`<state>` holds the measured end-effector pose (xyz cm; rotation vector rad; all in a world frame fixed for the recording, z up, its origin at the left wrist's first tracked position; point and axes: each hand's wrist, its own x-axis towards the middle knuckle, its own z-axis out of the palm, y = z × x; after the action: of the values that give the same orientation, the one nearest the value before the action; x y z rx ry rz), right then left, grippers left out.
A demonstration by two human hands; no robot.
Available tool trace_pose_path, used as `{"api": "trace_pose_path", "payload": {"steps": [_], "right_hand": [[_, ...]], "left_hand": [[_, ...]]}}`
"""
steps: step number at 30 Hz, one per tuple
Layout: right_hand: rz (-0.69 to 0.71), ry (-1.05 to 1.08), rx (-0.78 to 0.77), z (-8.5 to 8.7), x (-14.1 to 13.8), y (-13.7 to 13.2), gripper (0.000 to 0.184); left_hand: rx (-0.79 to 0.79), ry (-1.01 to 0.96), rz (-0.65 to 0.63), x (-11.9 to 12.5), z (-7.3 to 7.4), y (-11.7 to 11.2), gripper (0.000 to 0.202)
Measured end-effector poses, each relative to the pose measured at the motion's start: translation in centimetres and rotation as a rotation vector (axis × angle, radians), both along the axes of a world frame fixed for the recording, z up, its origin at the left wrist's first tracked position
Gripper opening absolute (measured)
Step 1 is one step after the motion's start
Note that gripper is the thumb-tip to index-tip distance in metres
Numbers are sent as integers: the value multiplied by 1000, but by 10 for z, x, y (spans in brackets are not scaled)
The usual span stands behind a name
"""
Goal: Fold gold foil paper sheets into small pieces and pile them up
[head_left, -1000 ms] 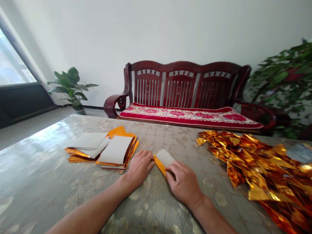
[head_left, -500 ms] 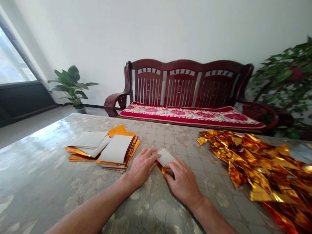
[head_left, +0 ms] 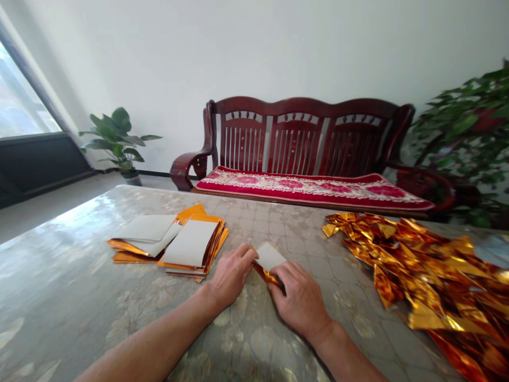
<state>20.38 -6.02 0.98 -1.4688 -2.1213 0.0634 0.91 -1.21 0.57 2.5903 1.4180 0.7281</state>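
A small sheet of gold foil paper [head_left: 269, 258], white side up, lies on the patterned table [head_left: 79, 297] between my hands. My left hand [head_left: 231, 273] pinches its left corner with closed fingers. My right hand [head_left: 299, 300] presses on its near folded gold edge, fingers curled over it. Left of my hands sit two stacks of flat gold-and-white sheets [head_left: 170, 241]. To the right spreads a heap of folded gold foil pieces [head_left: 421, 265].
A dark red wooden bench [head_left: 302, 143] with a floral red cushion stands behind the table. A potted plant [head_left: 117, 143] stands on the floor at the back left, and leafy branches [head_left: 469, 138] crowd the right side. A window is at far left.
The near gold edge of the sheet has been folded up and pressed narrower. Both hands shifted slightly along it; the stacks and the heap have not moved.
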Motion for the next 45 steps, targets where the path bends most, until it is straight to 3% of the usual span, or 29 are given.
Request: {"api": "trace_pose_path", "payload": {"steps": [7, 14, 22, 29, 39, 45], "right_hand": [[25, 61, -18, -2, 1, 1, 27], [65, 20, -75, 4, 0, -1, 17], [31, -94, -81, 6, -1, -4, 5], [27, -140, -82, 9, -3, -6, 13], [194, -128, -67, 19, 13, 0, 12], [347, -46, -19, 8, 22, 9, 34]], "left_hand": [[5, 90, 4, 0, 0, 0, 19], [39, 136, 12, -1, 0, 1, 19], [164, 231, -115, 4, 0, -2, 8], [164, 200, -249, 16, 5, -28, 5], [180, 162, -252, 13, 15, -39, 17], [160, 159, -311, 14, 9, -40, 28]]}}
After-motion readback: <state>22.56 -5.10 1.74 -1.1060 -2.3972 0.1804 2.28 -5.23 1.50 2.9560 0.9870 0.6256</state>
